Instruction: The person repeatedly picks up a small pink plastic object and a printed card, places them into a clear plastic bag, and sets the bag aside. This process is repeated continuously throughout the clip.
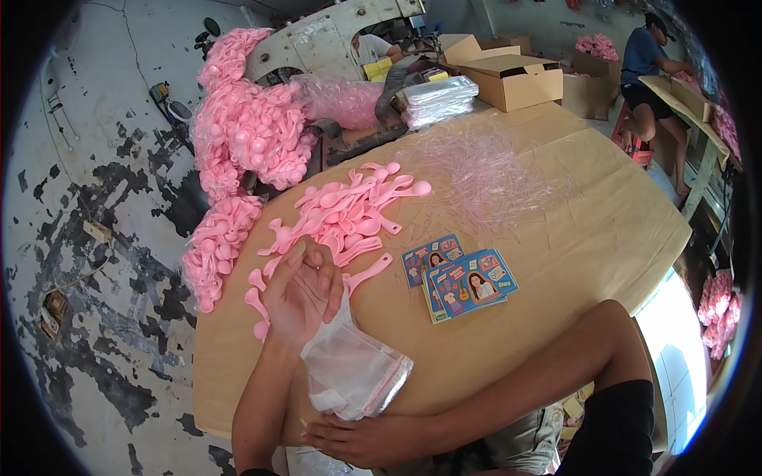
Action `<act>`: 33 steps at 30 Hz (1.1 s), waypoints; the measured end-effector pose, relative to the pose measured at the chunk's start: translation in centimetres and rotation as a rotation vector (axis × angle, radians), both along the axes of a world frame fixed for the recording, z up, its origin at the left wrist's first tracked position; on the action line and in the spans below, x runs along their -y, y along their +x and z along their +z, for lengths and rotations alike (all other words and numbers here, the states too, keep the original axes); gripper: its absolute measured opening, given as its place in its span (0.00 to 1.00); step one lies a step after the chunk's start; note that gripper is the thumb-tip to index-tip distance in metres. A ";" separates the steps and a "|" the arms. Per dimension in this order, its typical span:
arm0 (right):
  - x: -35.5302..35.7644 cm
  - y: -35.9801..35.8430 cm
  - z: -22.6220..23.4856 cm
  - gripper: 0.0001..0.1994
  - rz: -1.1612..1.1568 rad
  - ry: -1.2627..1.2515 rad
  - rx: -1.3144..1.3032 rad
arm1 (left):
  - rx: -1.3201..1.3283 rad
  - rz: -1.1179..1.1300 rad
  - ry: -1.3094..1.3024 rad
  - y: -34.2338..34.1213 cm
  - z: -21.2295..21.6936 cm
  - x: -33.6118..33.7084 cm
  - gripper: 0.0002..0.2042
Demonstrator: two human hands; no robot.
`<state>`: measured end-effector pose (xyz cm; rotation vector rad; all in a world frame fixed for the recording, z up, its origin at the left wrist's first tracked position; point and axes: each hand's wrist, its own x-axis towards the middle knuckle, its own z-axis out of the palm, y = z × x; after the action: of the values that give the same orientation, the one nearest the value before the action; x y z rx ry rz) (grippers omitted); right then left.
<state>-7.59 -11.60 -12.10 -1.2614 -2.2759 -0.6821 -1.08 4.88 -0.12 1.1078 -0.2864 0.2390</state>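
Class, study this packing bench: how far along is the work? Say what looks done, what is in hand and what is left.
Done: no filled bag shows on the table. In hand: the left hand lifts one clear bag off the stack of bags; the right hand rests by the stack at the table's near edge. Left: the loose pink spoons, the picture cards, and big sacks of spoons.

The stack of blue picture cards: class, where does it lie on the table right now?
In the head view, the stack of blue picture cards lies near the middle of the table, just right of the loose pink spoons and the raised left hand.
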 end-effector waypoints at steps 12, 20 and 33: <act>0.0 0.4 0.4 0.22 0.086 -0.002 -0.039 | 0.000 -0.132 -0.177 -0.3 0.5 -1.1 0.22; -0.1 1.0 0.4 0.21 0.118 -0.014 -0.083 | 0.069 -0.307 -0.297 -0.5 0.7 -1.5 0.29; 1.0 2.4 2.2 0.22 0.265 -0.109 -0.097 | 0.115 -0.369 -0.215 -0.1 0.5 -1.6 0.31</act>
<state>-5.22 -12.64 -9.94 -0.9893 -2.3679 -0.3985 -1.22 6.45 0.35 0.8122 -0.5482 0.0039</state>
